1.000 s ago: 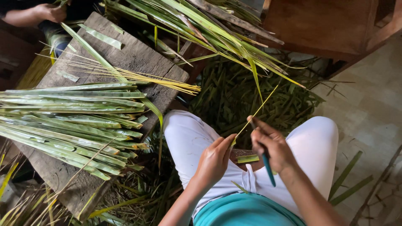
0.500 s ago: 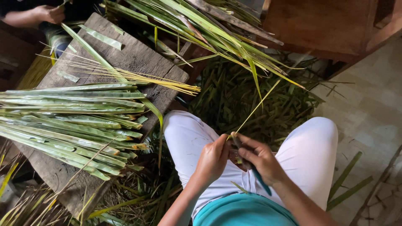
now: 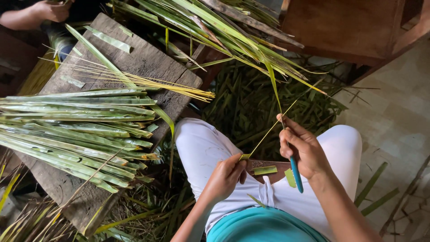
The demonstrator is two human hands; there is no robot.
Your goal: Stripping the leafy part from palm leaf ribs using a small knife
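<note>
The left hand [image 3: 226, 175] pinched the low end of a thin yellow-green leaf rib [image 3: 267, 132] with closed fingers, just above the lap in white trousers [image 3: 340, 152]. The right hand [image 3: 302, 150] gripped a small knife with a teal handle [image 3: 296, 174], its fingers curled tight, and touched the rib higher up. The rib ran tilted between both hands. Long green leaf strips [image 3: 76, 130] lay piled on a grey wooden board [image 3: 148, 60] nearby.

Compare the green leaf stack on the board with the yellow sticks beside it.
The leaf stack is broad, flat and green; the yellow sticks are thin and pale yellow. The stack fills much of the board; the sticks make a small bundle whose tips overhang its edge. Both lie on the board, untouched by either hand.
</note>
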